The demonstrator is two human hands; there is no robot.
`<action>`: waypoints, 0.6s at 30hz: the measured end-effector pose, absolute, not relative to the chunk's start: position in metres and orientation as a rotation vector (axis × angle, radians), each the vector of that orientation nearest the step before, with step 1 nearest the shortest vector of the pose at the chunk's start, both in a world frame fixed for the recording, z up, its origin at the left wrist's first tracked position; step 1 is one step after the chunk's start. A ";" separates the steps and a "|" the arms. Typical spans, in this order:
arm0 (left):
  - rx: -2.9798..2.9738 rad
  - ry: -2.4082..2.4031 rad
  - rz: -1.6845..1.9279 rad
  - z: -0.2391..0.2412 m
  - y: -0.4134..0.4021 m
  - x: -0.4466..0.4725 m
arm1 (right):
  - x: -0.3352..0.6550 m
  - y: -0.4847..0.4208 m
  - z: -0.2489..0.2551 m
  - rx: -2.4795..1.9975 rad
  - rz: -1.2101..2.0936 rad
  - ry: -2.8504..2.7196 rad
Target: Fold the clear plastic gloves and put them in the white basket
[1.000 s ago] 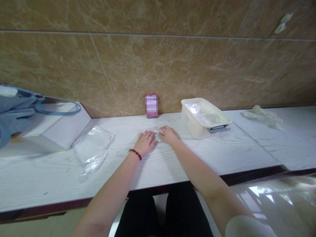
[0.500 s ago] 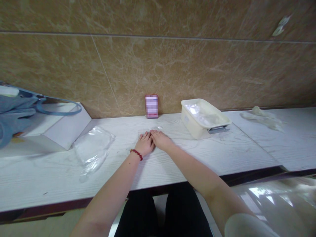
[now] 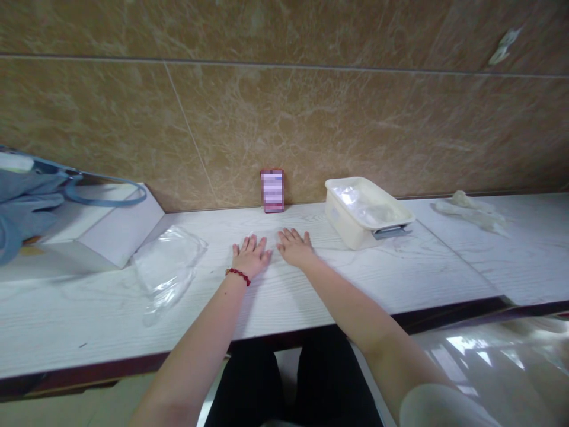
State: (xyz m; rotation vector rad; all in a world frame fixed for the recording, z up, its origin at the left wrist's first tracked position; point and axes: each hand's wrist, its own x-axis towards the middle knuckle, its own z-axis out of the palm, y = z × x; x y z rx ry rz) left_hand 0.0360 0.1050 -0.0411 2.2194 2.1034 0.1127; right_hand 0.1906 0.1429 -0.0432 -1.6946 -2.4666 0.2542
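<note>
My left hand, with a red bead bracelet at the wrist, lies palm down with its fingers spread on the white wood-grain table. To its right, my right hand also rests flat, fingers stretched out. A small gap separates the two hands. Neither one grips anything. Whether something thin and clear lies beneath them, I cannot tell. Left of my left hand is a flat pile of clear plastic bags. A phone with a blurred-out screen leans upright against the wall, just beyond my hands.
A cream plastic box with a grey latch holds clear plastic to my right. Further right lies a crumpled translucent piece of plastic. At the left stand a white box and a blue bag. A brown marble wall closes off the back.
My hands were together with fingertips touching. They have since moved apart, the left one to the left and the right one slightly right, and the fingers have spread. A shiny clear patch beyond them no longer shows.
</note>
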 end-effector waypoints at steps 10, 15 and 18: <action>1.972 2.375 0.265 -0.032 0.111 0.017 | 0.244 0.168 -0.025 -1.627 0.266 -2.401; 2.341 2.057 0.485 -0.021 0.102 0.034 | 0.269 0.167 -0.007 -1.192 0.308 -2.586; 2.539 1.672 0.492 -0.020 0.093 0.055 | 0.270 0.162 -0.003 -1.283 0.425 -2.624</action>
